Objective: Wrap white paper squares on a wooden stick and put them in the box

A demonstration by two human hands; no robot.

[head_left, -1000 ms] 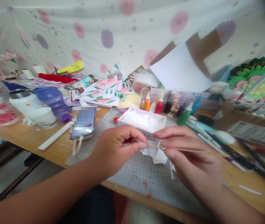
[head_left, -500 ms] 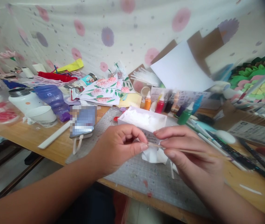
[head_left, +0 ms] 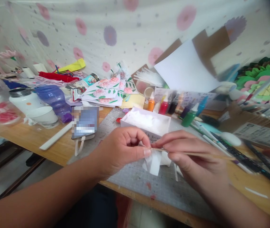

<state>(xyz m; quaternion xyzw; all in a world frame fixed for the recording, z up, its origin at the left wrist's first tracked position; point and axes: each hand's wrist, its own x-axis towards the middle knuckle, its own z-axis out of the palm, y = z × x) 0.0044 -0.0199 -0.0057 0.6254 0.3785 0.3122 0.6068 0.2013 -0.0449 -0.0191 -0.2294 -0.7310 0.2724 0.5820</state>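
My left hand [head_left: 127, 150] is closed in a pinch, its thumb and forefinger meeting at a thin white strip [head_left: 154, 164], which looks like tissue or soft paper and hangs below the fingertips. A thin wooden stick [head_left: 196, 154] runs through the fingers of my right hand [head_left: 191, 155], and its tip reaches the left fingertips. Both hands are held over the grey cutting mat [head_left: 130, 180], fingertips nearly touching. Just beyond them stands an open white box [head_left: 146, 122] with fluffy white material inside. Exactly how the strip meets the stick is hidden by the fingers.
Paint bottles, one of them green [head_left: 190, 115], stand behind the box. A phone [head_left: 84, 122] leans at the left beside a white cup [head_left: 43, 116]. Pens and brushes lie at the right, near a cardboard box [head_left: 258, 126]. Painted flower cards [head_left: 106, 91] lie at the back.
The white strip now hangs below my left fingertips, where it did not show before. My right fingertips have moved slightly left along the stick, closer to my left hand.
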